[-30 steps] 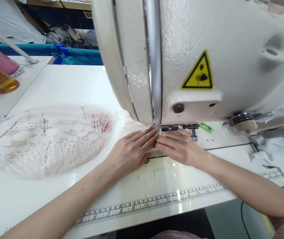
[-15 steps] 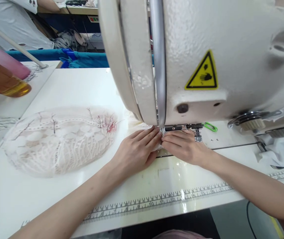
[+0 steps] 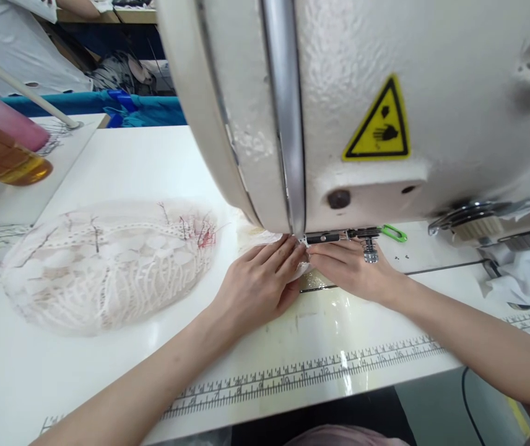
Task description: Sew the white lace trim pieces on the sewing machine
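**Both hands flat at the needle, small lace piece mostly hidden**

- Left hand (image 3: 258, 282): palm down on the surface (image 3: 130, 161), fingers stretched out flat and close together. Fingertips press the edge of a small white lace piece (image 3: 303, 270). Nothing is gripped.
- Right hand (image 3: 353, 272): also flat, fingers extended toward the left hand. Tips rest on the same lace piece, almost meeting the other hand's.
- The lace piece lies directly under the front of the sewing machine head (image 3: 362, 93). Only a sliver shows between the fingertips. The rest is covered by the hands and the overhanging casting.
- Needle and presser foot are hard to make out, as the machine head blocks them. Its top and right side are cut off by the frame.
- Warning sticker (image 3: 379, 124): yellow triangle, black border, hand pictogram, no words.
- Measuring scale (image 3: 311, 371) along the near edge of the surface. Numerals are present but too small to read with confidence.
- Green clip (image 3: 394, 233) just right of the needle area.
- Lace heap (image 3: 107, 260), with red and dark threads, lies well left of the hands.
- Amber cone (image 3: 9, 164) at far left, cut off.
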### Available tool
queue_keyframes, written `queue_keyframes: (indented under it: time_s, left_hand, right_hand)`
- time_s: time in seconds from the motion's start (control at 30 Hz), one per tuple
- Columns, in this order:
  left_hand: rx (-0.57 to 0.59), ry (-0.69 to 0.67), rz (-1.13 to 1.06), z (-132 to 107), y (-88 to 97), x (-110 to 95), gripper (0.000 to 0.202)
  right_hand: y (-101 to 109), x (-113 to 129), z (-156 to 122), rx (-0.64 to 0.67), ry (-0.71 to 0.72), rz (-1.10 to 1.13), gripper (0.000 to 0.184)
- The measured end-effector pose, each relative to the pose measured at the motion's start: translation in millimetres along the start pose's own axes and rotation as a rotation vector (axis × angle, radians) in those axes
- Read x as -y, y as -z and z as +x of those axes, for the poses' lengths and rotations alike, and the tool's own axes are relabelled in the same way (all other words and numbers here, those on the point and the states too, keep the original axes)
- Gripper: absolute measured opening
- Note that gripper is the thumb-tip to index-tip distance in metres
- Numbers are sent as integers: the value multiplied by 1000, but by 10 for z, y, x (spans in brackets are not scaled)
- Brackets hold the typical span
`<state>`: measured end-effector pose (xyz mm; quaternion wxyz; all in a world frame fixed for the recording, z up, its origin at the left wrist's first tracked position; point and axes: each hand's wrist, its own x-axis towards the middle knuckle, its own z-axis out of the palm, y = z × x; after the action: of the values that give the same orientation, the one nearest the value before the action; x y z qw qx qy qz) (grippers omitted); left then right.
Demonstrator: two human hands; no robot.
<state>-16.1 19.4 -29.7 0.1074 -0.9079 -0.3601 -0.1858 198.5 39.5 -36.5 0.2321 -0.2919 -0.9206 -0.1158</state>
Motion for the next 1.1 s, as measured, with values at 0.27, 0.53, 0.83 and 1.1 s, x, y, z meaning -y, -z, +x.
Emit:
queue_keyframes:
  time_s: [0.27,0.53,0.83,1.1]
  left_hand:
    - [24,16,3,13,2,-14,35]
    - [11,-2,44,19,-4,-33,32]
    - [11,-126,7,-49,4,10,27]
    - [26,-78,-16,-23,48,66,26]
  right_hand:
    - [2,-41,5,-20,-35,3,22]
    - [-11,-76,13,9,-78,70,22]
    - [33,-53,10,-64,39,-171,24]
    - [-15,11,40,28,66,-9,29]
